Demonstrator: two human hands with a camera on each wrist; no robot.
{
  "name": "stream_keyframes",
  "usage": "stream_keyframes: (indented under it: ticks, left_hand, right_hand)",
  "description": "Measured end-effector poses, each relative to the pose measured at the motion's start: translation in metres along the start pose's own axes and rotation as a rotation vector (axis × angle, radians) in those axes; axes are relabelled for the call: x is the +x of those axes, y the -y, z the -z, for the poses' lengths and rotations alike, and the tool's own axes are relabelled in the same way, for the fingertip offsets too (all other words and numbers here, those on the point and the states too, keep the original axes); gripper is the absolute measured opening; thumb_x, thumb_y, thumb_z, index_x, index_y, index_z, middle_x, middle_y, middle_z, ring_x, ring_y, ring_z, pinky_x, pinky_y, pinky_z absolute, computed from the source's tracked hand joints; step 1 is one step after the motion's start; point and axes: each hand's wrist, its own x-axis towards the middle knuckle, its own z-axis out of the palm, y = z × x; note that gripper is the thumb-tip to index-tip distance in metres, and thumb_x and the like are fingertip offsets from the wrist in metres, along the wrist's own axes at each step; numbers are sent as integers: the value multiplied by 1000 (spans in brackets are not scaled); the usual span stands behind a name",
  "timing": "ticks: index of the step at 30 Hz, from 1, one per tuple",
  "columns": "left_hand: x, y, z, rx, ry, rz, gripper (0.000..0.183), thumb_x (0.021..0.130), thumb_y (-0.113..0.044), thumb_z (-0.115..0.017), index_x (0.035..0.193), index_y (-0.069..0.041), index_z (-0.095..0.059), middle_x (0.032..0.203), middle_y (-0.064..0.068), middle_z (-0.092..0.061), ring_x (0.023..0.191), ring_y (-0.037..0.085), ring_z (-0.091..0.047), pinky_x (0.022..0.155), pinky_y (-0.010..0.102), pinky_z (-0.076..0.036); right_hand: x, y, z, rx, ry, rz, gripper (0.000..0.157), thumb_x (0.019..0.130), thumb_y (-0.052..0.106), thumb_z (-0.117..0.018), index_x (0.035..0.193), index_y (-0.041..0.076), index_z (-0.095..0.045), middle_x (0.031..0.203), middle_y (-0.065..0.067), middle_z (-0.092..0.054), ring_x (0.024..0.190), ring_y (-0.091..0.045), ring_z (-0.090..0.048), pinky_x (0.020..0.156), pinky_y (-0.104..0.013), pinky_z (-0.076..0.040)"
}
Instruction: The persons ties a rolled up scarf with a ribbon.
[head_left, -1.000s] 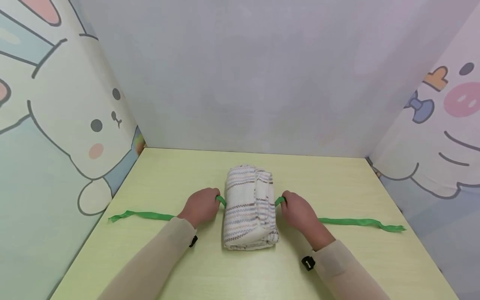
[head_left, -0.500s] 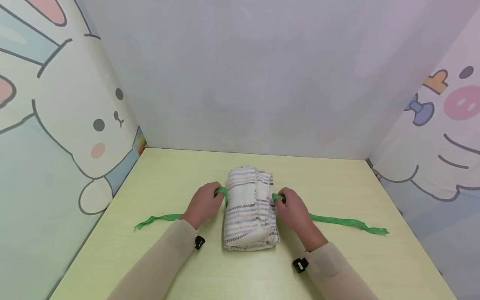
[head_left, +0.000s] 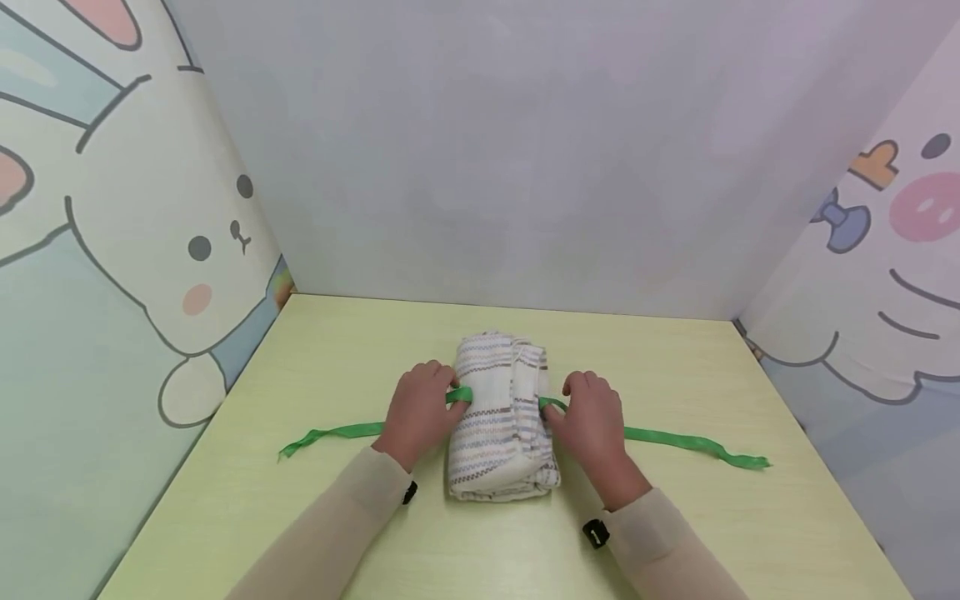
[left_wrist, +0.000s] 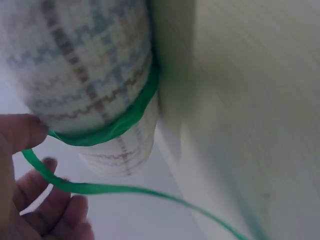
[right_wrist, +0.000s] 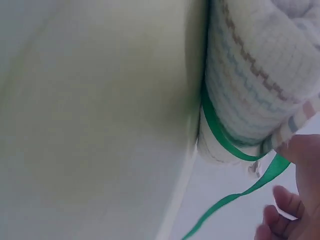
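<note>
A white towel [head_left: 491, 417] with striped bands lies folded into a thick bundle on the table. A green ribbon [head_left: 697, 442] runs beneath it and up both of its sides. At the bundle's left side my left hand [head_left: 422, 412] holds the ribbon, its thumb close against the cloth; in the left wrist view the ribbon [left_wrist: 105, 134] hugs the towel [left_wrist: 85, 65]. Across from it, my right hand [head_left: 594, 417] holds the ribbon by the right side, the thumb [right_wrist: 302, 150] at the towel's edge [right_wrist: 280, 137] and the other fingers spread below.
Loose ribbon tails trail over the pale yellow table [head_left: 480, 550] to left and right. A grey wall [head_left: 510, 167] stands behind, with cartoon-printed panels [head_left: 150, 250] at the sides. Each wrist carries a small black device [head_left: 596, 533].
Both hands have moved inward and slightly away from the body, bringing the ribbon up against the towel's sides. The ribbon tails have drawn inward, the left one most. The towel stays put.
</note>
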Motion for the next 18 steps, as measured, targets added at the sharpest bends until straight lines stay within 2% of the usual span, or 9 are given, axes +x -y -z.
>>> stream_keyframes:
  ticks: [1,3,5,7,10,18]
  left_hand:
    - [-1,-2,1,45,-13,5,27,92,-35,-77,90,-15,-60,81,-4,-49,76,18,-46,70,33,-43]
    - [-2,-9,4,116,8,50,35,92,-43,-76,87,-14,-58,75,-3,-49,70,17,-47,61,31,-42]
    - [-3,-14,8,151,68,118,42,94,-50,-72,79,-14,-57,66,-2,-49,61,17,-48,52,31,-40]
    - [-5,-19,11,166,136,185,49,97,-55,-65,70,-15,-57,59,-2,-49,54,16,-48,46,31,-39]
    - [-9,-25,12,142,203,245,57,102,-54,-56,59,-17,-53,54,-1,-48,51,16,-48,44,33,-39]
    - [-19,-34,4,42,217,288,58,106,-48,-51,58,-16,-53,58,1,-51,53,17,-51,46,34,-41]
  right_hand:
    - [0,1,2,2,39,-37,34,91,37,-75,88,6,-61,81,-7,-56,75,-27,-55,64,-43,-46]
    - [-2,4,5,16,143,-121,40,95,43,-68,78,9,-57,70,-4,-54,63,-23,-52,54,-38,-41]
    - [-4,7,7,33,261,-198,46,99,48,-59,70,12,-56,64,-4,-54,56,-21,-50,48,-34,-37]
    - [-5,9,7,55,339,-250,51,102,49,-52,66,12,-55,62,-5,-54,55,-21,-50,47,-33,-35]
    - [-7,10,3,91,376,-280,53,104,47,-46,66,12,-54,63,-6,-53,54,-21,-49,46,-32,-35]
    - [-12,13,-4,223,365,-272,49,108,42,-38,72,12,-51,68,-7,-49,58,-22,-46,52,-34,-36]
